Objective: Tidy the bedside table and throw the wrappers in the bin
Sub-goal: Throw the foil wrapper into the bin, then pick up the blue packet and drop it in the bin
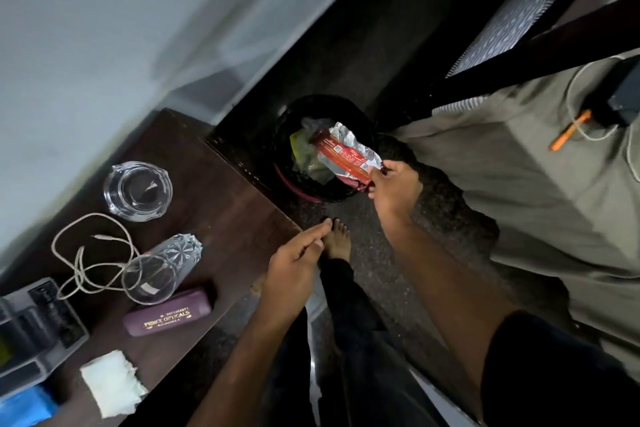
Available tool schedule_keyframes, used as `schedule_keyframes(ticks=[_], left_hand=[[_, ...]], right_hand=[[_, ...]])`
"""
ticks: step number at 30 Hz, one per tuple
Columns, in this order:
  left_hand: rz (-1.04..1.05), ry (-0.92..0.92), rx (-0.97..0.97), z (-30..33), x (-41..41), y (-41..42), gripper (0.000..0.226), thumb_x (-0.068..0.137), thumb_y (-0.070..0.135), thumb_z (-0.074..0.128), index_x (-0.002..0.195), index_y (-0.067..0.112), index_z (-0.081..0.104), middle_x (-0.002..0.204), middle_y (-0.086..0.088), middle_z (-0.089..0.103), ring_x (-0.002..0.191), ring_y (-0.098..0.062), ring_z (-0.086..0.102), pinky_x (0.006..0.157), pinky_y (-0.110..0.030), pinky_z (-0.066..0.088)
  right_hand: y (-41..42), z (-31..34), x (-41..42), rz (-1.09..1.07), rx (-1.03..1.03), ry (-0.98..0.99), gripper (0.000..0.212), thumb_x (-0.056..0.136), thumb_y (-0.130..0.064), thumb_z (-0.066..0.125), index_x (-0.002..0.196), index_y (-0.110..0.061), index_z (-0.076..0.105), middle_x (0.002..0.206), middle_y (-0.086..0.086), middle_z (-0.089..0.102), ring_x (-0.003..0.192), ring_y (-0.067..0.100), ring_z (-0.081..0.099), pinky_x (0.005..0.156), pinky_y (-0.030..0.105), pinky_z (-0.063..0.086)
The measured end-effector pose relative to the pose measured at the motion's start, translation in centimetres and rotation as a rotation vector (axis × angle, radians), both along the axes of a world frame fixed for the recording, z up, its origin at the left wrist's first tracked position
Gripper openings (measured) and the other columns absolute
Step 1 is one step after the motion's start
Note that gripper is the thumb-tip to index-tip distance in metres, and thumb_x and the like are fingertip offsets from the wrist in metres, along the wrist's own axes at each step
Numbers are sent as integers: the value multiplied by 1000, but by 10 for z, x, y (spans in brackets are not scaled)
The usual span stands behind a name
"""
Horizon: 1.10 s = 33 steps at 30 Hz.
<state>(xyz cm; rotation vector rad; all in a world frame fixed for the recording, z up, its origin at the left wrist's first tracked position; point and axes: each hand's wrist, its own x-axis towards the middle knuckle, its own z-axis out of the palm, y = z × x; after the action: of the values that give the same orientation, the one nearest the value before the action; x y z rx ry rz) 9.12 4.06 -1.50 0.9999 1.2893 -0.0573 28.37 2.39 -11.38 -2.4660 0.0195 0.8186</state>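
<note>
A crinkly red-and-silver foil wrapper (346, 158) is pinched by one end in the right hand (393, 191), dangling right over the round black bin (287, 121) where other scraps already lie. It's probably featherlight, floppy and a bit slick, so an edge pinch seems plenty. The left hand (294, 270) hangs loose-fingered and empty beside the dark wooden bedside table (221, 198). A torn white tissue (110, 381) waits there, soft and easily scrunched.
</note>
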Motion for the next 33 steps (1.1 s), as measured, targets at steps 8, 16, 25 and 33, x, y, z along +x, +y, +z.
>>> schedule_keyframes(ticks=[8,16,25,33], left_hand=[[124,54,-18,-11,-13,-12,31,105,10,49,124,20,71,127,4,71,93,13,67,85,-9,53],[366,22,23,3,-42,-15,27,99,25,56,110,36,78,115,7,77,101,-14,70,95,-41,53],[465,144,209,37,-115,-12,46,99,-10,40,106,21,73,112,-3,77,105,-26,72,93,-40,58],[736,219,330,77,-174,-30,41,92,-16,41,101,9,72,91,1,74,72,9,67,69,-3,50]], right_hand=[[-3,6,-10,105,-173,10,27,90,-27,70,111,-10,71,107,17,74,104,34,68,85,36,54],[-7,61,-61,355,-27,90,24,92,-37,67,90,-13,71,77,1,73,69,13,66,62,24,48],[17,116,-136,693,226,359,17,88,-33,71,76,-21,68,63,-2,68,59,12,66,66,41,59],[40,165,-197,925,397,328,5,87,-19,72,83,-16,72,64,-12,64,60,1,62,60,20,51]])
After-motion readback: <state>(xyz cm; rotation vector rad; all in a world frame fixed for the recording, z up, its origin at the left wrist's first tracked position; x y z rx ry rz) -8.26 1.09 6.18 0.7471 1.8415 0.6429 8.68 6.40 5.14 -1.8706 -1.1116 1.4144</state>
